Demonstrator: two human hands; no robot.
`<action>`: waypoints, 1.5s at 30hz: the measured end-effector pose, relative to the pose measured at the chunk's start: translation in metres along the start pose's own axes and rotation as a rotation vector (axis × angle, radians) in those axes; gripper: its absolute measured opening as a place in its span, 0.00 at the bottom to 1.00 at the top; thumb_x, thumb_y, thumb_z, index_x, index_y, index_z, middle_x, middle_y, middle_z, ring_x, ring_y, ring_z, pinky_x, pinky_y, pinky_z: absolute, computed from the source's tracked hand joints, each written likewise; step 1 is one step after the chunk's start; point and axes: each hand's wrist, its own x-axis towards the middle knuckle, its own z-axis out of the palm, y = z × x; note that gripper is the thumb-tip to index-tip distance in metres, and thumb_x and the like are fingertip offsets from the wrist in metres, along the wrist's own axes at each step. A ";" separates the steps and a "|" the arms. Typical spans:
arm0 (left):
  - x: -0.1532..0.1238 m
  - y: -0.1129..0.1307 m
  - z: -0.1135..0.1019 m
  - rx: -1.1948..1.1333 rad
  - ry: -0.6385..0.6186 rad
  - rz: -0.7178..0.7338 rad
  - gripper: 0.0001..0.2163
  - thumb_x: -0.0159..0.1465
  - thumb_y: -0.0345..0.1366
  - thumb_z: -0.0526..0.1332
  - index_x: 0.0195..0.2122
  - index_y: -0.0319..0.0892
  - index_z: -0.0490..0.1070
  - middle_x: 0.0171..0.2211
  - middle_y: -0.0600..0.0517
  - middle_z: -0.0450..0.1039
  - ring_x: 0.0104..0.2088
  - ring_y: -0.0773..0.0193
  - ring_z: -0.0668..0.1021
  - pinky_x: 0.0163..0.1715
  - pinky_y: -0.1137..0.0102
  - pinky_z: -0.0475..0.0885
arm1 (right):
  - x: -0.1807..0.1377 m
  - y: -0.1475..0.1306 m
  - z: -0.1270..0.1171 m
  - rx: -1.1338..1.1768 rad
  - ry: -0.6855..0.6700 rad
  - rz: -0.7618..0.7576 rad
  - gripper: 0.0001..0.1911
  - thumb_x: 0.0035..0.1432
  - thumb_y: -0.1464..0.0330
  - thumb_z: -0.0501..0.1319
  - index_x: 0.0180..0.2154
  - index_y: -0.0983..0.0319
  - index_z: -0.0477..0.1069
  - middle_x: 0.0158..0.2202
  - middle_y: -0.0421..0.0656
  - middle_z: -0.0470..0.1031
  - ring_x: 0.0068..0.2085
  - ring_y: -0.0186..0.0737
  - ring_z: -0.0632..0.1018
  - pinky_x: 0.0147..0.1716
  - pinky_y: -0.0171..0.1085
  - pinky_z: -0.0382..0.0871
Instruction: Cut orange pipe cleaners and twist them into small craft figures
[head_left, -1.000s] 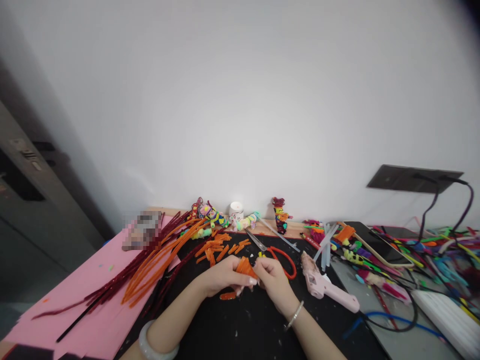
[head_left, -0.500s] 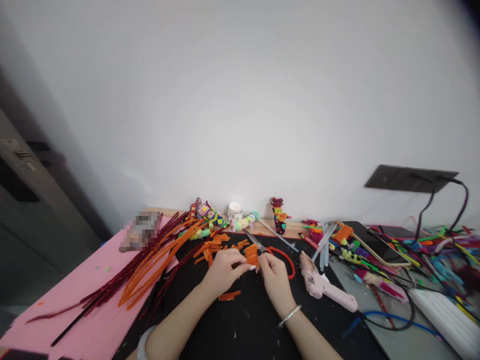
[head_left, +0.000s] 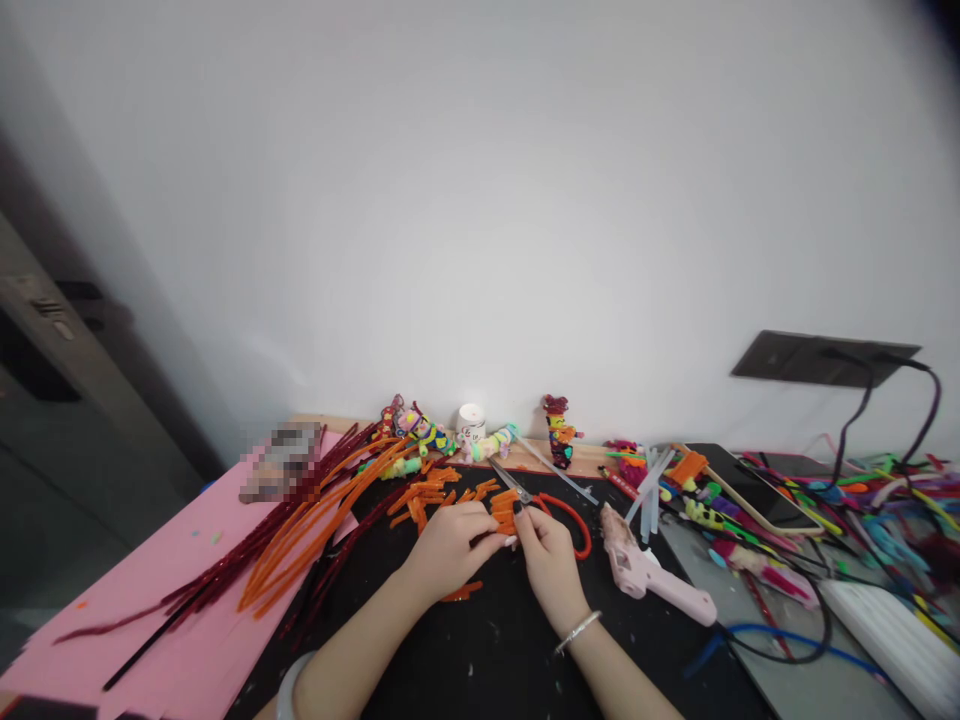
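Between my two hands is a small flat piece made of orange pipe cleaner lengths (head_left: 504, 508) lying side by side. My left hand (head_left: 454, 545) pinches its left and lower edge, fingers bent. On the other side, my right hand (head_left: 549, 555) grips it between thumb and fingers; its fingertips are partly hidden. Just behind the piece lie red-handled scissors (head_left: 570, 512), blades pointing to the back left. Cut orange pipe cleaner pieces (head_left: 424, 495) are heaped beyond my left hand, and a few more (head_left: 463, 592) lie under its wrist.
A pink glue gun (head_left: 652, 575) lies right of my right hand, near clear glue sticks (head_left: 651, 490). Long orange and dark red pipe cleaners (head_left: 300, 530) spread over pink sheets (head_left: 135, 590). Small figures (head_left: 558, 432) and a white cup (head_left: 471, 420) stand by the wall. A phone (head_left: 750, 488) lies right.
Both hands stay almost in place, still on the orange piece. The left fingers have shifted slightly to the right, and the orange piece is turned a little.
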 end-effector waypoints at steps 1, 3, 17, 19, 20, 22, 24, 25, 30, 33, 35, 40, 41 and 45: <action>0.000 0.000 0.000 0.024 -0.010 0.008 0.12 0.66 0.36 0.58 0.27 0.40 0.75 0.26 0.50 0.71 0.29 0.64 0.73 0.31 0.72 0.64 | 0.000 0.000 0.000 -0.007 -0.008 -0.001 0.21 0.62 0.58 0.51 0.19 0.59 0.60 0.19 0.38 0.63 0.24 0.37 0.65 0.25 0.35 0.56; -0.001 0.000 0.000 0.058 -0.027 0.025 0.12 0.68 0.35 0.56 0.28 0.40 0.74 0.27 0.51 0.71 0.30 0.64 0.73 0.32 0.72 0.64 | -0.001 0.000 0.000 -0.018 -0.031 -0.004 0.21 0.63 0.58 0.50 0.19 0.59 0.60 0.19 0.38 0.63 0.24 0.36 0.64 0.25 0.35 0.56; 0.002 0.004 -0.002 -0.150 0.083 -0.070 0.15 0.66 0.38 0.56 0.22 0.41 0.66 0.22 0.55 0.64 0.26 0.66 0.69 0.29 0.72 0.62 | 0.001 0.005 -0.001 -0.050 0.037 -0.055 0.20 0.63 0.60 0.50 0.21 0.60 0.60 0.19 0.36 0.60 0.23 0.35 0.63 0.25 0.34 0.54; 0.004 0.005 -0.004 -0.281 0.166 -0.192 0.15 0.65 0.41 0.57 0.22 0.41 0.64 0.21 0.56 0.63 0.24 0.67 0.69 0.27 0.72 0.62 | 0.000 0.006 -0.002 -0.078 0.070 -0.075 0.20 0.64 0.60 0.49 0.21 0.60 0.60 0.20 0.36 0.60 0.23 0.35 0.63 0.25 0.34 0.54; 0.005 0.004 -0.004 -0.365 0.199 -0.248 0.14 0.65 0.42 0.56 0.25 0.41 0.65 0.21 0.57 0.63 0.22 0.67 0.69 0.26 0.73 0.63 | 0.000 0.006 -0.003 -0.088 0.067 -0.086 0.19 0.64 0.60 0.49 0.22 0.60 0.60 0.20 0.36 0.59 0.24 0.35 0.63 0.25 0.34 0.54; 0.007 0.002 -0.003 -0.537 0.229 -0.328 0.11 0.66 0.43 0.55 0.33 0.42 0.68 0.22 0.57 0.66 0.21 0.67 0.70 0.25 0.73 0.65 | 0.000 0.005 -0.003 -0.110 0.035 -0.107 0.19 0.64 0.60 0.49 0.22 0.59 0.59 0.20 0.36 0.59 0.24 0.35 0.63 0.25 0.34 0.54; 0.008 -0.002 0.000 -0.650 0.204 -0.352 0.10 0.65 0.43 0.55 0.38 0.41 0.69 0.21 0.58 0.67 0.21 0.67 0.71 0.25 0.73 0.67 | -0.001 0.004 -0.003 -0.136 -0.004 -0.120 0.19 0.64 0.60 0.49 0.21 0.59 0.57 0.20 0.35 0.58 0.23 0.35 0.62 0.24 0.34 0.53; 0.008 -0.004 0.001 -0.679 0.186 -0.350 0.10 0.65 0.42 0.56 0.37 0.41 0.69 0.20 0.58 0.67 0.20 0.67 0.71 0.25 0.73 0.68 | -0.001 0.003 -0.003 -0.150 -0.021 -0.124 0.19 0.64 0.61 0.49 0.21 0.59 0.57 0.20 0.35 0.57 0.23 0.35 0.61 0.24 0.34 0.53; 0.006 -0.006 0.002 -0.700 0.166 -0.339 0.09 0.62 0.41 0.60 0.30 0.41 0.69 0.19 0.58 0.68 0.19 0.69 0.70 0.24 0.75 0.67 | 0.003 0.003 -0.004 -0.219 -0.011 -0.144 0.16 0.62 0.64 0.50 0.22 0.59 0.56 0.20 0.35 0.58 0.23 0.35 0.62 0.24 0.34 0.53; 0.007 -0.004 0.000 -0.730 0.208 -0.368 0.11 0.61 0.43 0.61 0.28 0.41 0.68 0.17 0.59 0.67 0.18 0.71 0.69 0.22 0.76 0.65 | 0.006 0.005 -0.005 -0.274 0.038 -0.154 0.15 0.62 0.64 0.50 0.23 0.59 0.57 0.21 0.35 0.58 0.23 0.35 0.62 0.24 0.34 0.54; 0.009 -0.002 -0.001 -0.815 0.220 -0.420 0.13 0.60 0.46 0.62 0.27 0.42 0.67 0.14 0.60 0.65 0.16 0.71 0.68 0.20 0.76 0.64 | 0.006 0.007 -0.007 -0.314 0.044 -0.158 0.15 0.64 0.65 0.49 0.24 0.59 0.58 0.21 0.36 0.60 0.24 0.36 0.64 0.25 0.34 0.56; 0.011 -0.002 -0.003 -1.016 0.304 -0.576 0.17 0.52 0.48 0.68 0.22 0.42 0.64 0.13 0.58 0.70 0.15 0.72 0.70 0.19 0.78 0.67 | 0.007 0.003 -0.015 -0.563 0.038 -0.182 0.10 0.65 0.71 0.48 0.33 0.61 0.65 0.31 0.44 0.71 0.34 0.43 0.73 0.35 0.38 0.64; 0.011 -0.002 -0.003 -1.033 0.336 -0.597 0.17 0.51 0.47 0.69 0.22 0.41 0.65 0.15 0.56 0.73 0.17 0.71 0.73 0.21 0.78 0.69 | 0.007 0.003 -0.016 -0.679 0.053 -0.168 0.07 0.63 0.72 0.51 0.36 0.61 0.66 0.34 0.46 0.72 0.37 0.45 0.74 0.38 0.39 0.65; 0.011 -0.004 -0.006 -1.068 0.429 -0.659 0.16 0.48 0.45 0.72 0.23 0.39 0.69 0.21 0.53 0.77 0.25 0.68 0.80 0.28 0.76 0.73 | 0.007 0.006 -0.021 -1.015 0.073 -0.050 0.14 0.52 0.76 0.59 0.43 0.65 0.67 0.40 0.51 0.72 0.41 0.51 0.74 0.41 0.42 0.66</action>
